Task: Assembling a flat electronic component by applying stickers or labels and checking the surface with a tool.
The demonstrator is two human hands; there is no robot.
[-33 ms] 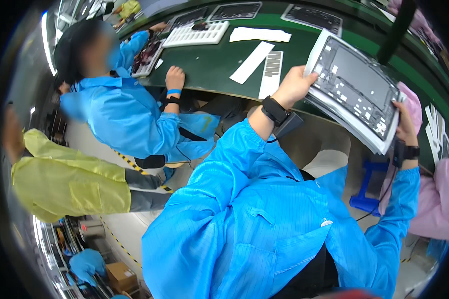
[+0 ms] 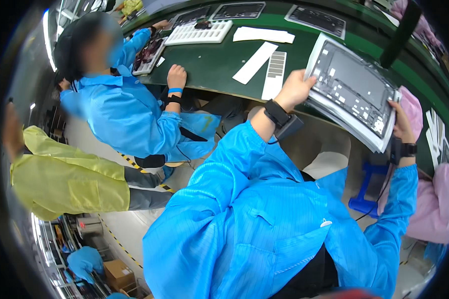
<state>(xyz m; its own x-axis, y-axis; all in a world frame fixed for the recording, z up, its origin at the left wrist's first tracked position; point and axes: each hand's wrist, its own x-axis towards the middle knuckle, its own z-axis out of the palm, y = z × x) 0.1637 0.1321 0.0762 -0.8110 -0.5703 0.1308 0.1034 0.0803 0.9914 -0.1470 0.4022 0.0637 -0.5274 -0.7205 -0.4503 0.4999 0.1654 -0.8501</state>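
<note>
Between my hands is a stack of flat dark grey panels (image 2: 351,89) with pale borders and small white patches, tilted over the bench's near edge. My left hand (image 2: 295,89) grips its left edge, thumb on top and fingers underneath. At the right edge, my right hand (image 2: 402,122) holds on, its thumb on the upper face and the other fingers mostly hidden. Close to my left hand, a white strip sheet with grey labels (image 2: 275,72) lies on the green bench (image 2: 212,67), beside a plain white strip (image 2: 254,63).
More dark panels (image 2: 315,21) lie along the bench's far side. A white compartment tray (image 2: 199,34) sits near a co-worker in blue (image 2: 129,114) at my left. Further white strips (image 2: 434,134) are at the right, by a person in pink (image 2: 434,204). A dark post (image 2: 400,35) rises beyond the stack.
The stack and both hands sit slightly lower in the picture, while the bench items appear shifted a little to the right. Both hands keep their hold.
</note>
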